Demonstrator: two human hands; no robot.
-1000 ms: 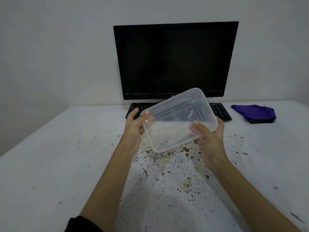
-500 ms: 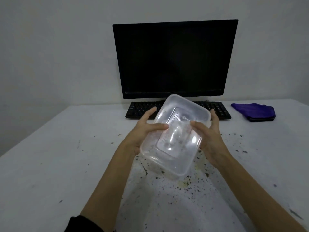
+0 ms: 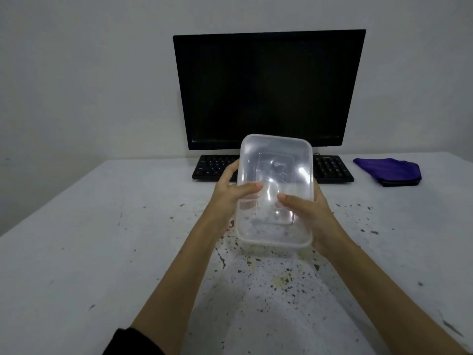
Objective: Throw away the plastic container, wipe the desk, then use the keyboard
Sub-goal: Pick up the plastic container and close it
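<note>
A clear rectangular plastic container [image 3: 275, 160] is held above the desk, its long side running away from me and its open side towards me. My left hand [image 3: 229, 196] grips its left wall, thumb inside. My right hand [image 3: 307, 213] grips the right wall, thumb inside too. Behind it lies a black keyboard [image 3: 330, 167], its middle hidden by the container. A folded purple cloth [image 3: 389, 170] rests at the far right of the white desk [image 3: 89, 239]. Dark crumbs and stains [image 3: 279, 275] speckle the desk below my hands.
A black monitor [image 3: 268, 88] with a dark screen stands behind the keyboard against a pale wall. The desk's left edge runs diagonally from the back towards the near left.
Both hands have turned the container from lying crosswise and tilted to pointing lengthwise away from me, with its opening now facing me. It still sits in both hands.
</note>
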